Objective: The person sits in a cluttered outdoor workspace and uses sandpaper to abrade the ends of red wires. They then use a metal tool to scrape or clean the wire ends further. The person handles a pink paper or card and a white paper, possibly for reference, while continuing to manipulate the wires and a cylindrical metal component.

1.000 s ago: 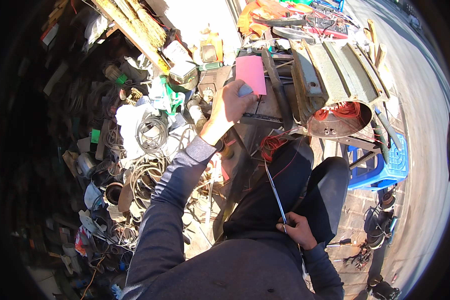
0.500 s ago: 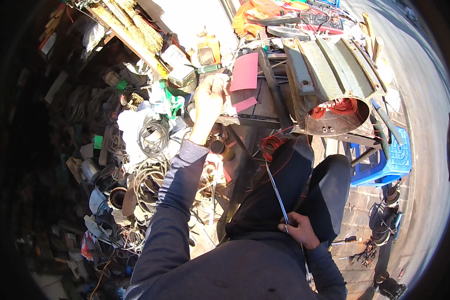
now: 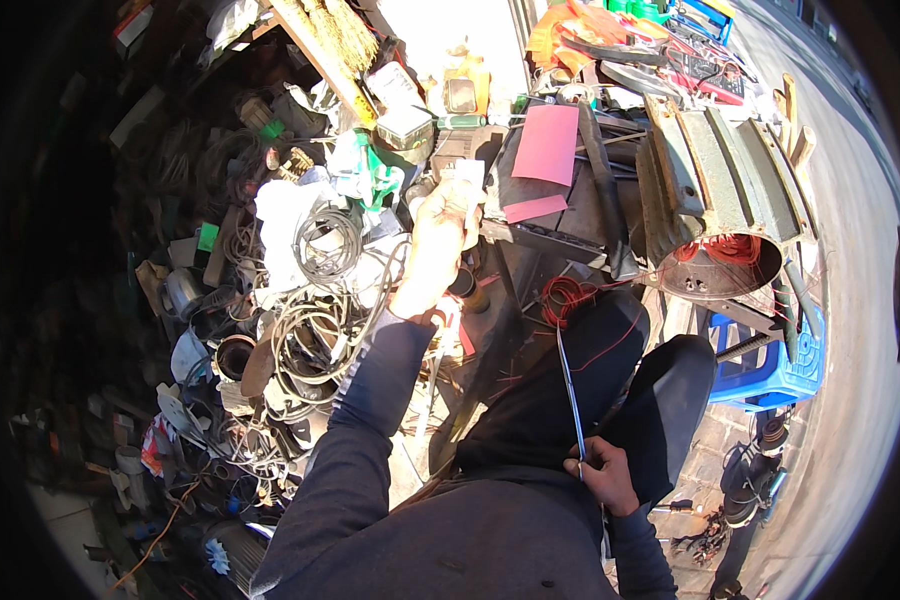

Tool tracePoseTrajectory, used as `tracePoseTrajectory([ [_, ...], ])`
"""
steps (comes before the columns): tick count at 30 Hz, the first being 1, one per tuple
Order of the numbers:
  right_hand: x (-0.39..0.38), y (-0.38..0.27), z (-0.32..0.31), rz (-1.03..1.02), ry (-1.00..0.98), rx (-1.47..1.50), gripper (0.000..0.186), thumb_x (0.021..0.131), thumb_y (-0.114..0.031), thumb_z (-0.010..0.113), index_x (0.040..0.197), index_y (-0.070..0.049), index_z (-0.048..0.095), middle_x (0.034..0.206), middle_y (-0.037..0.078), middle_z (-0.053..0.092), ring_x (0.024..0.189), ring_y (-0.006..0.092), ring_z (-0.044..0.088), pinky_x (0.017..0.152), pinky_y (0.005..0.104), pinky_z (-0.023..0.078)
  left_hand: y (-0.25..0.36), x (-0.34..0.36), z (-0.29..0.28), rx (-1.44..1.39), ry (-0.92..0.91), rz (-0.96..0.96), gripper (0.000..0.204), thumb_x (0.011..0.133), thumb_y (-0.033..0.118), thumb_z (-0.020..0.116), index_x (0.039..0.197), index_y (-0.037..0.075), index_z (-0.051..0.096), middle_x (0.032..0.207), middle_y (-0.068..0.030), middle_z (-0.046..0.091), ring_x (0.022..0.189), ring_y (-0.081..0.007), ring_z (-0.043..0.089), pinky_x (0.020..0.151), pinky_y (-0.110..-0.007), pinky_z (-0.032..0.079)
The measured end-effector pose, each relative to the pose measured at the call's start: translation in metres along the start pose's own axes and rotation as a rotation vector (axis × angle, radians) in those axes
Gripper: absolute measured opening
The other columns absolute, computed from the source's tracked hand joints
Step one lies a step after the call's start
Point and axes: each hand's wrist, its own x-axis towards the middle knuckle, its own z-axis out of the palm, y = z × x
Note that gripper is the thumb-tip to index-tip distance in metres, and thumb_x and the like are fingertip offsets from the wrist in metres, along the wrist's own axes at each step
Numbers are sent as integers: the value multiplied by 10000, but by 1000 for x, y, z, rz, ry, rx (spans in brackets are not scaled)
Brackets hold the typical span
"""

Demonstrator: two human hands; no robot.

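My left hand [image 3: 440, 225], washed out by sunlight, is closed on a small pale piece [image 3: 468, 175] just left of two pink paper pieces [image 3: 545, 140] on the cluttered bench [image 3: 530, 230]. In my lap, my right hand [image 3: 605, 470] grips a long, thin silvery rod [image 3: 570, 390]. A coil of red wire [image 3: 562, 300] lies at the rod's upper end, with strands trailing over my thigh. A grey-green motor housing [image 3: 725, 170] with red windings inside rests on the bench to the right.
Heaped cables [image 3: 310, 350], scrap and bags crowd the left side. Upper right hold orange cloth [image 3: 570, 30] and a red-black device [image 3: 710, 75]. A blue plastic stool [image 3: 770, 370] stands under the bench's right end; pavement and a road run along the right edge.
My left hand has moved left off the pink paper, showing a separate strip beneath the larger piece. My right hand still grips the rod, and the view has shifted slightly.
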Motion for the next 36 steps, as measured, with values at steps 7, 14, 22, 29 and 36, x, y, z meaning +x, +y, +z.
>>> tracePoseTrajectory([
  [7,4,-49,10,-152,-36,-30,288,837,-146,853,1016,7,687,628,-49,549,584,9,459,543,210,366,-5,-29,-8,0,-131,83,146,1086,68,515,1091,28,656,856,-54,686,633,-78,524,554,-220,398],
  [14,62,-140,39,-471,226,-237,296,874,-161,817,1036,16,643,636,45,566,525,131,527,524,288,447,-26,-51,-21,-92,-50,26,185,1104,153,508,1069,19,631,770,-82,666,539,-107,548,477,-236,407],
  [22,209,-249,32,-578,628,-760,371,868,-159,715,1115,51,534,816,282,706,789,464,724,698,501,592,-37,-90,-20,22,-41,-48,312,1096,323,548,1063,23,628,823,-117,710,625,-169,662,541,-269,510],
  [29,243,-288,3,-510,455,-1087,250,808,-159,713,991,8,745,951,273,737,926,449,733,839,510,598,-34,-112,-24,-103,-78,-162,304,1100,221,514,1271,-14,600,1099,-192,748,845,-223,750,702,-293,605],
  [36,234,-310,-4,-362,431,-1256,242,870,-156,625,955,33,751,948,307,718,967,465,715,855,521,580,-38,-112,-27,-209,-126,-127,266,1071,136,545,1282,-17,595,1167,-184,738,790,-136,685,613,-235,522],
])
